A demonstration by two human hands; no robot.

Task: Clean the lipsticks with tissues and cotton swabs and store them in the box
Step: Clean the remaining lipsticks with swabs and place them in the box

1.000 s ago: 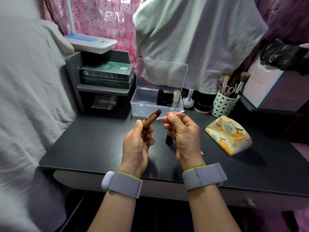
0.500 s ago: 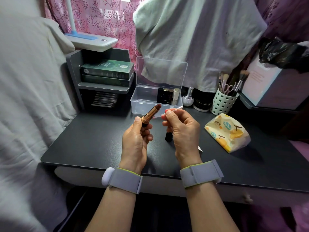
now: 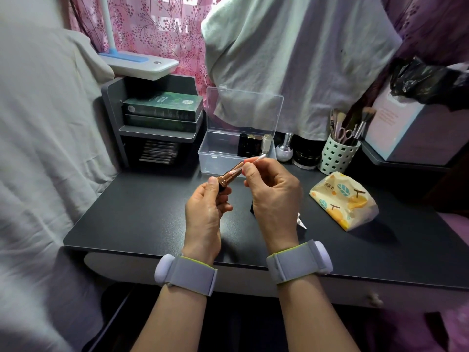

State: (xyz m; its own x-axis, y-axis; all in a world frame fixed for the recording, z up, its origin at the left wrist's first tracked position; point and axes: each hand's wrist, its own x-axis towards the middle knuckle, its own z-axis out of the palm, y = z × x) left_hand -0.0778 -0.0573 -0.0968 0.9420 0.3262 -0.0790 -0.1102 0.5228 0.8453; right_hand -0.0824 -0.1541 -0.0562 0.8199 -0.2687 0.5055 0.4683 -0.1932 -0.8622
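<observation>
My left hand grips an uncapped copper lipstick, tilted up to the right above the dark desk. My right hand pinches a white cotton swab, its lower end lying against the lipstick's tube near the tip. A black cap stands on the desk, mostly hidden behind my right hand. The clear plastic box stands open behind my hands, with several lipsticks upright in its right end. A yellow patterned tissue pack lies to the right.
A grey shelf with green boxes stands at back left under a white lamp. A nail-polish bottle, a dark jar and a pale green brush holder sit right of the box. Cloth hangs behind and at left.
My right hand has shifted left, bringing the swab from beside the lipstick's tip onto its tube. The left hand keeps holding the lipstick in about the same place.
</observation>
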